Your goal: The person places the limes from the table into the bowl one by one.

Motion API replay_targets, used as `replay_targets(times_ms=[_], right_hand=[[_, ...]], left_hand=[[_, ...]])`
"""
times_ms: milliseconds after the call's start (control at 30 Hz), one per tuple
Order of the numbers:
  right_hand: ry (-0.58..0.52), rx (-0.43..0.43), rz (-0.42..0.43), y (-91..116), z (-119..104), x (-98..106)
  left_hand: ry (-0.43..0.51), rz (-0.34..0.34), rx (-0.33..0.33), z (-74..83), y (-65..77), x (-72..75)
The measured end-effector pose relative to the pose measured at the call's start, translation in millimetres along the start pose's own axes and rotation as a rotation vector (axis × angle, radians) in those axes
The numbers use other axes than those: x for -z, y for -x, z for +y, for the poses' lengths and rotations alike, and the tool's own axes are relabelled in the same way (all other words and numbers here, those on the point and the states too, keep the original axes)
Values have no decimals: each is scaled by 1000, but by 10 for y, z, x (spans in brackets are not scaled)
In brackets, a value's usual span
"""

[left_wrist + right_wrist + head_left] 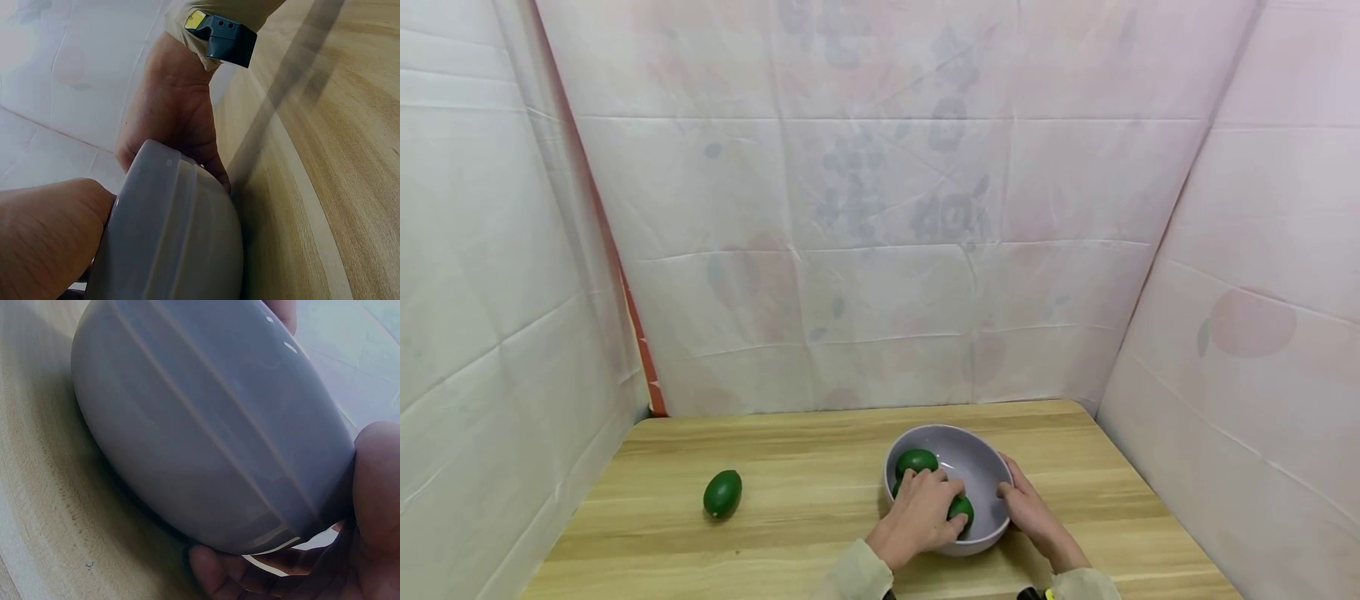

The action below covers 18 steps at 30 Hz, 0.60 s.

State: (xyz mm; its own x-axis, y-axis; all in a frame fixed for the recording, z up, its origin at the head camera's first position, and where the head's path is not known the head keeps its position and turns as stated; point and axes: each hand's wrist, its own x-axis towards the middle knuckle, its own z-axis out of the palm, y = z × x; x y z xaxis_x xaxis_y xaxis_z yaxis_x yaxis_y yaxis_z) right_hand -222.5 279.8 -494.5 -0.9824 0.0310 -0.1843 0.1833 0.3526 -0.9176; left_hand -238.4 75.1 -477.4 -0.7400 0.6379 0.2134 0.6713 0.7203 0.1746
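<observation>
A grey-purple bowl (977,462) stands on the wooden table, with green limes inside. One lime (916,461) lies near the bowl's far left wall. My left hand (917,510) reaches over the left rim, thumb and fingers curled about another lime (961,511); part of a further green one shows beside the fingers. At the right side, my right hand (1032,510) grips the bowl, thumb over the rim and fingers outside. The right wrist view shows those fingers (215,572) low against the bowl's outer wall.
A single lime (722,494) lies apart on the left of the table (797,467). Pale printed sheets (880,292) hang behind the table and along both sides.
</observation>
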Motion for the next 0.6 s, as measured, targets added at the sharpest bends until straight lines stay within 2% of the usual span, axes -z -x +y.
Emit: replay_targets(times_ms=[300, 600], right_hand=[[9, 5, 2, -15, 33, -5], [-12, 8, 12, -8, 27, -6]], left_hand=[[2, -12, -18, -28, 6, -15], [2, 57, -40, -24, 14, 23]])
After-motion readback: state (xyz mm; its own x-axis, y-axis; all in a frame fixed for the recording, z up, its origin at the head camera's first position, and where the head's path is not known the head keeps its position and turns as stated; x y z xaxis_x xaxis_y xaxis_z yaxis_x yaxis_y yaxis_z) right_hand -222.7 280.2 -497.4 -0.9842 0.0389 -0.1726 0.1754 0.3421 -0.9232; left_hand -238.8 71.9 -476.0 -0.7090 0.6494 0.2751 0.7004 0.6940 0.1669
